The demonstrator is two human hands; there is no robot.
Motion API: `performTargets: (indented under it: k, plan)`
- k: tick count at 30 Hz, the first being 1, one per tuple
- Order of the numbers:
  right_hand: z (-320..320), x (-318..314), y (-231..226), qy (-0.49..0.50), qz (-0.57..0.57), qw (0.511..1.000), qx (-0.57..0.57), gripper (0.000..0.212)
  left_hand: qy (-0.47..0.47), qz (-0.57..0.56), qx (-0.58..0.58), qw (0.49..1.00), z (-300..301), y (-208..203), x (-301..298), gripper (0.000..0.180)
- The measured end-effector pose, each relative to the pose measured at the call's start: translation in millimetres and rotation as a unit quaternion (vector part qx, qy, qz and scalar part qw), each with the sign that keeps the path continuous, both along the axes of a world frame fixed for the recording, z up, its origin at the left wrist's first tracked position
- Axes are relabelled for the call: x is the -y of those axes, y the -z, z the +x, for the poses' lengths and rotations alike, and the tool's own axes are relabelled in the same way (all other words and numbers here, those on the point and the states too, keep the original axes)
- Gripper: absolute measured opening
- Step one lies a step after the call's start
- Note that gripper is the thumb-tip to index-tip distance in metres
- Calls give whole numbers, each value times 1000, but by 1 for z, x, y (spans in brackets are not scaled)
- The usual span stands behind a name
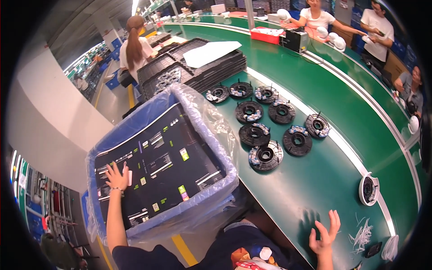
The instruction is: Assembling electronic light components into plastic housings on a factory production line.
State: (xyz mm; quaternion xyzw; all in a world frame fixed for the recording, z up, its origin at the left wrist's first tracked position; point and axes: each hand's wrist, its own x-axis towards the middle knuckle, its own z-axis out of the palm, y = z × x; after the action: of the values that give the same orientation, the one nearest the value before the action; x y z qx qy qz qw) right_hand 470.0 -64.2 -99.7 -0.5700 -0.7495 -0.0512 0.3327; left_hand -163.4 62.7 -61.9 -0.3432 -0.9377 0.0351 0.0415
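My left hand [117, 177] is spread over a dark printed sheet [182, 130] at the top of a blue bin [225, 182] lined with clear plastic. Beside its fingers is a small white flat thing [130, 178] with a pinkish loop; I cannot tell whether the hand touches it. Over the near end of the green table [279, 189], my right hand [325, 235] hangs with fingers apart and nothing in it. Several round black parts [266, 155] with small circuit pieces lie farther up the table. A white-rimmed round part [369, 189] stands to the right.
White plastic ties [361, 236] and a small black object [373, 249] lie near my right hand. Stacked black trays [211, 74], with a white sheet [211, 54] on top, stand beyond the bin. A curved green conveyor [342, 96] runs along the right; other people work around it.
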Motion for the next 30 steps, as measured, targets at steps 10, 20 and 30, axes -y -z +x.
performTargets:
  k: [10, 20, 30]
  plan:
    - [-6, -6, -20, -8, 20, 1000, 22, 25, -38, 46, -63, 996, -15, 13, 18, 69]
    - [-4, -10, -19, -10, 9, 1000, 6, 25, -92, 35, 57, 994, -51, 34, 37, 73]
    - [-6, -8, -16, 6, 2, 1000, 5, 26, -39, 34, 2, 999, -30, 23, 10, 61]
